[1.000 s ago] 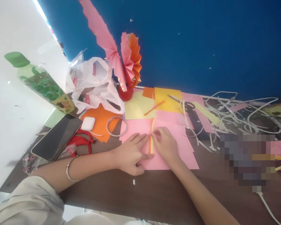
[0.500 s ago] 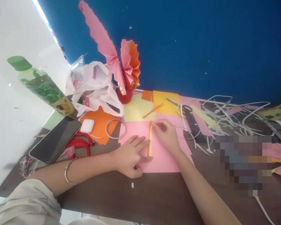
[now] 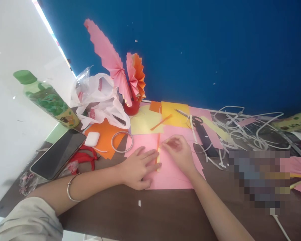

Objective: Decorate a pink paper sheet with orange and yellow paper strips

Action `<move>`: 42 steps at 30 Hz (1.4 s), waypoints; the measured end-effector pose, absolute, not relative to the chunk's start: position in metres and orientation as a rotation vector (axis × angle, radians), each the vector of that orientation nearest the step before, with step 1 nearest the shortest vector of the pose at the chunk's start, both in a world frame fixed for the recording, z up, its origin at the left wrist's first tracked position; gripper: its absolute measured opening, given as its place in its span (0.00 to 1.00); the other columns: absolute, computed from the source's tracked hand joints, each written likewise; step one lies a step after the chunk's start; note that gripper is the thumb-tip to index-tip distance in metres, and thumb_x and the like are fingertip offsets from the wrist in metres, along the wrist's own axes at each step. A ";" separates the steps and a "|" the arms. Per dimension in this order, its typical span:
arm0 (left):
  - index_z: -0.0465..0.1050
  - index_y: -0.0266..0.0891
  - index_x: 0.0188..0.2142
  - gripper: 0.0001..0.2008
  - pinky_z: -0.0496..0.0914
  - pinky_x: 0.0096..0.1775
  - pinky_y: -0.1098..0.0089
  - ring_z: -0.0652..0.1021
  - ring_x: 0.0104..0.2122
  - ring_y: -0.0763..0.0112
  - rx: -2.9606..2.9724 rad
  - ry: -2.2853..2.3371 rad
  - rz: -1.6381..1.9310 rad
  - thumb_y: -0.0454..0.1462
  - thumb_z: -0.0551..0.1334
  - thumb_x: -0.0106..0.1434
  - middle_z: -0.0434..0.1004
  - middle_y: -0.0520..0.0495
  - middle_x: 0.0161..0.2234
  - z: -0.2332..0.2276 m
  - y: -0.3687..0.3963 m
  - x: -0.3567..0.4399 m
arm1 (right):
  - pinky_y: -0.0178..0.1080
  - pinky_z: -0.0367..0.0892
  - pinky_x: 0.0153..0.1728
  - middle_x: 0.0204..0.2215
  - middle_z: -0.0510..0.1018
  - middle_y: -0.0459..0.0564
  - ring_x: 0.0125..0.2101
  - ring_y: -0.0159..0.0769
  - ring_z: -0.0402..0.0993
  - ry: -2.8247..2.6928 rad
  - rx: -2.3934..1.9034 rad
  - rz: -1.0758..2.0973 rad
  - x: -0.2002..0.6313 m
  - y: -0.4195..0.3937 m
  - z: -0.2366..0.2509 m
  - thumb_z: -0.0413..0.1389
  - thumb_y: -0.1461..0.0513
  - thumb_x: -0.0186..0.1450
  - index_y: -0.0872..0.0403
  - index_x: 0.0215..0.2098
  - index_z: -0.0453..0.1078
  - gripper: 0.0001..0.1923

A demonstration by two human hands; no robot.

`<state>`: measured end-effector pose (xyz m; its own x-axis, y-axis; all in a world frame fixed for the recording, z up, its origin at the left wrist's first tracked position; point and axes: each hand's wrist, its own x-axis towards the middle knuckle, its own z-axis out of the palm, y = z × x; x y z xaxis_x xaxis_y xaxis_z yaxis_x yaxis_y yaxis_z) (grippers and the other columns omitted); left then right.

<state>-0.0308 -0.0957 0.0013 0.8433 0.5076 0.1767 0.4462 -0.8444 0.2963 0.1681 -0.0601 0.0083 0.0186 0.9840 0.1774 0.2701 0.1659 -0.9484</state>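
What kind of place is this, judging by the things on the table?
Probably a paper-craft desk at home or in a classroom: coloured paper sheets, folded paper fans and scissors lie on a brown table against a blue wall.

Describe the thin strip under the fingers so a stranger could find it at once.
Start at the blue wall and come down to the brown table, where a pink sheet lies at the near edge. Both hands meet on it: left hand, right hand. Between them runs the yellow-orange strip, the only narrow band upright across that pink sheet.
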 end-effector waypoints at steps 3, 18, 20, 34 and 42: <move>0.56 0.38 0.58 0.28 0.48 0.55 0.44 0.55 0.60 0.48 2.794 0.720 0.321 0.45 0.50 0.61 0.51 0.33 0.61 0.001 -0.096 -0.031 | 0.41 0.71 0.40 0.29 0.71 0.43 0.32 0.33 0.73 -1.417 -1.251 0.932 0.167 -0.061 0.008 0.61 0.61 0.54 0.50 0.34 0.60 0.13; 0.56 0.42 0.59 0.29 0.45 0.56 0.42 0.53 0.61 0.48 2.735 0.790 0.402 0.51 0.51 0.61 0.48 0.32 0.62 -0.001 -0.094 -0.031 | 0.43 0.72 0.40 0.33 0.72 0.47 0.35 0.34 0.73 -1.549 -1.178 1.002 0.170 -0.078 -0.002 0.60 0.59 0.56 0.49 0.39 0.61 0.15; 0.54 0.44 0.60 0.30 0.43 0.55 0.41 0.51 0.62 0.47 2.739 0.783 0.386 0.52 0.50 0.61 0.44 0.33 0.63 -0.002 -0.095 -0.030 | 0.42 0.73 0.40 0.34 0.72 0.48 0.35 0.34 0.73 -1.571 -1.182 1.032 0.171 -0.082 -0.004 0.59 0.60 0.57 0.49 0.39 0.61 0.14; 0.53 0.38 0.60 0.32 0.37 0.56 0.40 0.53 0.61 0.51 2.731 0.743 0.386 0.53 0.47 0.62 0.46 0.32 0.62 0.002 -0.096 -0.031 | 0.45 0.73 0.40 0.37 0.72 0.50 0.38 0.37 0.73 -1.752 -1.178 0.839 0.182 -0.095 -0.002 0.57 0.62 0.59 0.49 0.38 0.66 0.08; 0.52 0.38 0.61 0.33 0.36 0.57 0.41 0.51 0.62 0.51 2.754 0.736 0.351 0.54 0.46 0.62 0.49 0.34 0.62 0.002 -0.097 -0.031 | 0.46 0.72 0.40 0.33 0.75 0.49 0.38 0.38 0.73 -1.977 -1.127 0.690 0.185 -0.096 -0.001 0.55 0.65 0.61 0.48 0.37 0.67 0.07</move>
